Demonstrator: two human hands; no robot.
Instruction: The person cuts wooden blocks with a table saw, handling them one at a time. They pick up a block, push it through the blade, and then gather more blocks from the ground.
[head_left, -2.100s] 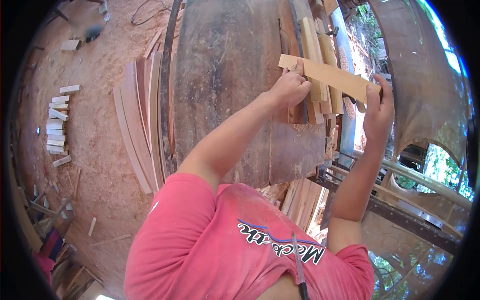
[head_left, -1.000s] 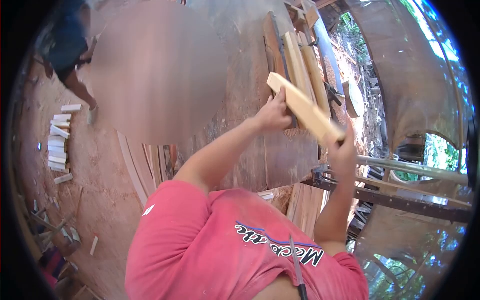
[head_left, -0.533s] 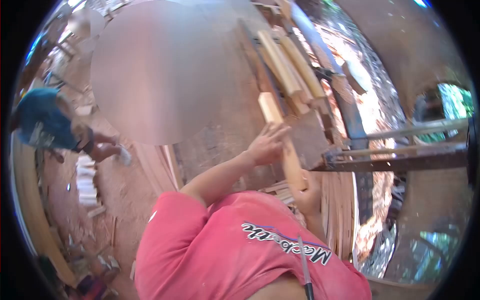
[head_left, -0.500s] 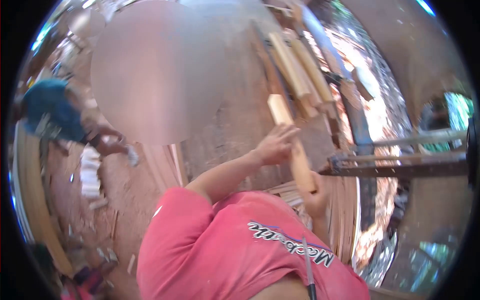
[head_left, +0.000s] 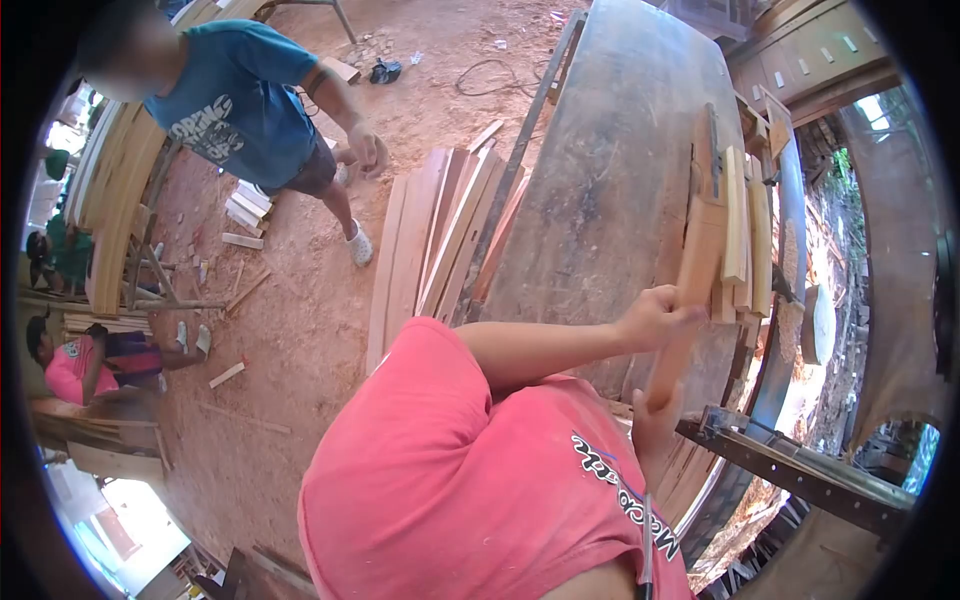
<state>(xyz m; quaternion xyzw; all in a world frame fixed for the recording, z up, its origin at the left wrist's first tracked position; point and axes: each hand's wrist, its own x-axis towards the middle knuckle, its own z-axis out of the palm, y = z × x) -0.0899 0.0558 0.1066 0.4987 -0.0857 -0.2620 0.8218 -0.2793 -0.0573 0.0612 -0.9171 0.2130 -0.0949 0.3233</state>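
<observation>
Both of my hands are on a long reddish-brown piece of wood (head_left: 700, 245), which lies slantwise over the near right side of a large worn table (head_left: 610, 130). My left hand (head_left: 660, 318) reaches across from the left and closes round its middle. Lower down, my right hand (head_left: 656, 415) grips the near end, thumb up along the wood. The far end reaches a dark narrow strip (head_left: 712, 150) set along the table. Right beside the held piece sit several pale wood strips (head_left: 736, 215), stacked along the table's right edge.
Planks (head_left: 410, 235) lean in a bundle left of the table. A person in a blue shirt (head_left: 235, 100) stands beyond them; another in pink (head_left: 70, 372) sits far left. A dark metal rail (head_left: 790, 465) juts in at right. Wood offcuts (head_left: 245, 212) lie on the dirt floor.
My view has swung left, showing more of the floor and the person in blue. The wood now lies alongside the pale strips, both hands still on it.
</observation>
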